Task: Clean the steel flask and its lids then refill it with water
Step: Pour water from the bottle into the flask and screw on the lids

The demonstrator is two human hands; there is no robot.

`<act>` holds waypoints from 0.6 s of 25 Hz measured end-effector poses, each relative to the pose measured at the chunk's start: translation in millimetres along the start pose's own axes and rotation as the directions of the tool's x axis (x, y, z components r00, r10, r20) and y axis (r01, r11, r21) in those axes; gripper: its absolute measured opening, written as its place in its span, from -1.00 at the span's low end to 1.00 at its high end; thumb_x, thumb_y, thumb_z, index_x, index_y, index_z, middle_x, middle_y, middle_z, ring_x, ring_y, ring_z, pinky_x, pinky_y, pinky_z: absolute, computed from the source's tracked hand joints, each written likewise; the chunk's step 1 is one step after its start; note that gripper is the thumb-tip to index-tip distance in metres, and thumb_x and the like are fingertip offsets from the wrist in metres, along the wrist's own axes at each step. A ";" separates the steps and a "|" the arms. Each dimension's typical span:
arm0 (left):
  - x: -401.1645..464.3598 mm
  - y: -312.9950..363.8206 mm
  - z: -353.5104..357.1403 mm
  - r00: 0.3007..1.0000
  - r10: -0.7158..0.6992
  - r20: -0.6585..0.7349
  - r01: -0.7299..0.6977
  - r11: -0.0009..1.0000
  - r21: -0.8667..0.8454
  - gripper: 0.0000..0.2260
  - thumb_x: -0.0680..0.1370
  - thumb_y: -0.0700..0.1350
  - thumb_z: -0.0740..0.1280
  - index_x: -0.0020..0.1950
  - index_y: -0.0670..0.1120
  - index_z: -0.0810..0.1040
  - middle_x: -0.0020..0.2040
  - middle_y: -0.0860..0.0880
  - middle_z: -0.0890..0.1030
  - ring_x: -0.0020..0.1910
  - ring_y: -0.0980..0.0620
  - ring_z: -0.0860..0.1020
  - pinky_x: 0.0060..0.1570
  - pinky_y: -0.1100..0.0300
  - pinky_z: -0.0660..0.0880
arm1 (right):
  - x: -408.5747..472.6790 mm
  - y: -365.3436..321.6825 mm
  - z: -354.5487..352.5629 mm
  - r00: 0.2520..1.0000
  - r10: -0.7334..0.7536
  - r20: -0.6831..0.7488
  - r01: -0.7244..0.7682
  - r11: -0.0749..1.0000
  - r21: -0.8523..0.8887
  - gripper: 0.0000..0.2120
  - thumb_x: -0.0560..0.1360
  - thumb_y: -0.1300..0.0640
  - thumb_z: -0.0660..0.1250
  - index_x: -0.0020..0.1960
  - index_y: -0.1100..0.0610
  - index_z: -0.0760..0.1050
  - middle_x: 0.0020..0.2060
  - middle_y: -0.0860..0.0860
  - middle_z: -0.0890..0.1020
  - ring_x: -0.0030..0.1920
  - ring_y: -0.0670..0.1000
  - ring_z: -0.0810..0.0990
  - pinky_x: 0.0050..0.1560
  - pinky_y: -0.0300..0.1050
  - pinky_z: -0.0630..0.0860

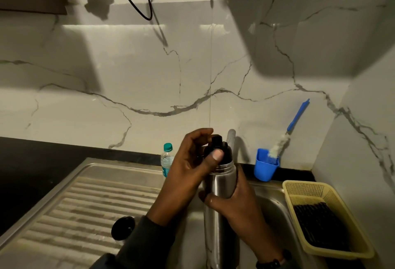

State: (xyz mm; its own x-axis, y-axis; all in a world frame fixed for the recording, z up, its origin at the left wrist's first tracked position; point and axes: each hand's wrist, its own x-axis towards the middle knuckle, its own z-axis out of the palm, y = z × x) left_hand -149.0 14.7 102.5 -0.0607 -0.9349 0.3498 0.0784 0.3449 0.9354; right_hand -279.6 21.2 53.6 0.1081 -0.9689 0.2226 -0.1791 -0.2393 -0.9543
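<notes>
Steel flask (219,185) upright at centre-bottom of the frame, over the edge of the sink (275,209). Right hand (237,200) wrapped round the flask body, fingers curled tight on the metal. Left hand (192,168) up at the black inner lid (219,151), thumb pressed on its side, other fingers curled behind it — a twisting grip, by the look of it. Polished steel, rigid, probably slippery if wet; weight depends on contents, not visible. Best held mid-body as now, with the lid taken round its wider collar rather than the narrow top. Another black lid (123,227) resting on the ribbed drainboard (85,204), lower left, just beside the sleeve. Behind the flask, a tap spout (232,138), close enough to knock if the flask tips back. Small plastic water bottle (167,158) left of the hands on the dark tabletop (32,162). Blue cup (265,166) with a bottle brush (277,146) to the right — handy for scrubbing. Yellow basket (320,192) at lower right, crowding the sink's right side.
</notes>
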 end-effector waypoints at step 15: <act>-1.3 21.9 -23.0 0.983 0.170 -0.075 -0.150 0.965 0.217 -0.87 0.51 -0.10 0.41 -0.05 -0.14 0.68 -0.10 -0.07 0.69 -0.04 -0.05 0.66 0.00 0.10 0.59 | -9.4 -11.2 -3.3 0.995 -0.086 0.052 0.093 0.985 -0.144 -0.37 0.21 0.00 0.61 0.07 -0.37 0.31 -0.02 -0.45 0.51 -0.02 -0.35 0.54 -0.21 -0.50 0.46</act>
State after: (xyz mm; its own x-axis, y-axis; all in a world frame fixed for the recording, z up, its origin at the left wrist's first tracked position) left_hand -124.3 21.5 121.3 0.0284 -0.8664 0.4985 -0.1314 0.4911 0.8611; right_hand -281.9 32.8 62.9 0.1740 -0.9400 0.2934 -0.3076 -0.3349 -0.8906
